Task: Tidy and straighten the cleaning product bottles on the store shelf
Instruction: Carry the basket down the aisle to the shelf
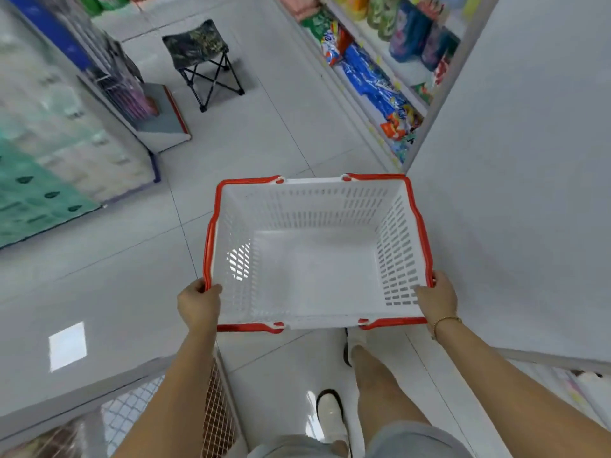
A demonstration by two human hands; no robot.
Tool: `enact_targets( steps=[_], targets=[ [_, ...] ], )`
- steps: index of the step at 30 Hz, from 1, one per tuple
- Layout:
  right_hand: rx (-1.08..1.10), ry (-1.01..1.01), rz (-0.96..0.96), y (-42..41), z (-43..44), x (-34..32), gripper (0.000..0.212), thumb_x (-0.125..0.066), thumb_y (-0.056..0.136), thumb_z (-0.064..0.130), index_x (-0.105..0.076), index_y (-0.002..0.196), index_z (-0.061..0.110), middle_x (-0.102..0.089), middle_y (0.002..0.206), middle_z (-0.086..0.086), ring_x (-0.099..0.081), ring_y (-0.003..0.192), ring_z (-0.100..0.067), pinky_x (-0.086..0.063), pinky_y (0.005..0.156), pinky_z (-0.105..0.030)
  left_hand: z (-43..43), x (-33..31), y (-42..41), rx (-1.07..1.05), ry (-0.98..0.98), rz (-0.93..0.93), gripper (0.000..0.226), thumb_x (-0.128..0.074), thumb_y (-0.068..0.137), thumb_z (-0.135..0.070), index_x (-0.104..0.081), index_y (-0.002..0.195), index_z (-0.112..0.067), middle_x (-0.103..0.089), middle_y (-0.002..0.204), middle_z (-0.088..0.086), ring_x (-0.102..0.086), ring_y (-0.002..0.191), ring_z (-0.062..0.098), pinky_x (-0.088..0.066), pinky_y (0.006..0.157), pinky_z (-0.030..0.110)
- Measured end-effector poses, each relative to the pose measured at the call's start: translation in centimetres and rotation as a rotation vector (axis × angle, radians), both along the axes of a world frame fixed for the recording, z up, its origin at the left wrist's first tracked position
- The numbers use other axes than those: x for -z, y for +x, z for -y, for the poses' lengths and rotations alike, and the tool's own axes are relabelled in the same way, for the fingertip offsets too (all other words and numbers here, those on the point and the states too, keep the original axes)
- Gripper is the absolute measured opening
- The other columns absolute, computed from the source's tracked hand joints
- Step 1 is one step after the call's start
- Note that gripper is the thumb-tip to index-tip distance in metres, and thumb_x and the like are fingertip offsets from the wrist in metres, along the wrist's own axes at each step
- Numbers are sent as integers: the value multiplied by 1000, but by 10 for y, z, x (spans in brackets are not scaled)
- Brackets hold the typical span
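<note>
I carry an empty white plastic shopping basket (330, 196) with red folded handles in front of me, above the tiled floor. My left hand (198, 304) grips its near left corner, thumb over the rim. My right hand (436, 299) grips the near right corner, a thin bracelet on that wrist. Cleaning product bottles (410, 31) and colourful refill bags (373, 84) stand on the store shelf at the upper right, partly hidden behind a white end panel (515, 160).
A folding camouflage stool (198, 51) stands in the aisle ahead. Packs of paper rolls (49, 133) fill the left side beside a display stand (155, 110). A wire rack (211, 408) is by my left arm. My feet show below the basket.
</note>
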State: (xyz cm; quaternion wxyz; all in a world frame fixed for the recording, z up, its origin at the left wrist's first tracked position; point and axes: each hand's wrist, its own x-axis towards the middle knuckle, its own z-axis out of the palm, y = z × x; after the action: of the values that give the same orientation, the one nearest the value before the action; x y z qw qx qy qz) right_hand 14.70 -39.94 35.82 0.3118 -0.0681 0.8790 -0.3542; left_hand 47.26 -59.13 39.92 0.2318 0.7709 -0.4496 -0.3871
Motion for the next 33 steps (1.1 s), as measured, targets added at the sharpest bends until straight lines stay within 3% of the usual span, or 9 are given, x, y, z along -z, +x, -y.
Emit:
enact_targets(
  steps=[2, 7, 13, 17, 22, 29, 33],
  targets=[
    [-58, -33, -8, -16, 54, -2, 22, -52, 87, 0, -56, 108, 4, -61, 97, -9, -57, 83, -24, -49, 72, -33, 44, -2, -8, -47, -14, -6, 17, -67, 85, -3, -68, 101, -7, -59, 72, -1, -52, 62, 15, -44, 61, 22],
    [-143, -104, -18, -55, 192, -1, 27, -53, 87, 2, -58, 113, 3, -64, 102, -12, -60, 87, -26, -52, 76, -36, 150, -5, -28, -170, -17, -19, 28, -70, 82, -3, -69, 109, -2, -69, 99, 11, -60, 83, 24, -48, 79, 30],
    [-170, -96, -11, -101, 336, -22, 14, -55, 86, 1, -57, 100, 4, -65, 100, -14, -60, 86, -29, -52, 78, -39, 290, -26, -69, -187, -42, -31, 27, -69, 81, -1, -69, 108, -1, -66, 91, 7, -58, 80, 21, -44, 67, 22],
    [-219, -71, -40, -127, 423, -34, 20, -55, 89, 1, -55, 108, 0, -63, 108, -18, -55, 87, -24, -44, 75, -31, 375, -36, -94, -186, -70, -30, 28, -69, 82, -4, -70, 110, -4, -69, 101, 8, -61, 87, 19, -46, 78, 25],
    [-232, -83, -102, -148, 534, -40, 27, -55, 90, 3, -53, 116, -4, -61, 115, -19, -54, 93, -24, -42, 79, -29, 483, -32, -116, -201, -77, -62, 27, -69, 82, -4, -70, 109, -4, -70, 103, 9, -64, 91, 20, -49, 84, 25],
    [-161, -111, -144, -158, 683, -52, 27, -55, 89, 0, -54, 115, -5, -61, 115, -21, -58, 103, -34, -43, 82, -31, 649, -34, -133, -142, -70, -109, 27, -68, 83, -4, -69, 110, -6, -66, 97, 3, -61, 87, 17, -47, 80, 26],
    [-104, -144, -116, -170, 763, -66, 27, -55, 89, 1, -55, 115, -3, -61, 116, -20, -54, 93, -23, -42, 79, -28, 744, -48, -152, -107, -89, -128, 26, -68, 81, -1, -70, 106, -4, -70, 102, 9, -65, 90, 21, -49, 77, 28]
  ],
)
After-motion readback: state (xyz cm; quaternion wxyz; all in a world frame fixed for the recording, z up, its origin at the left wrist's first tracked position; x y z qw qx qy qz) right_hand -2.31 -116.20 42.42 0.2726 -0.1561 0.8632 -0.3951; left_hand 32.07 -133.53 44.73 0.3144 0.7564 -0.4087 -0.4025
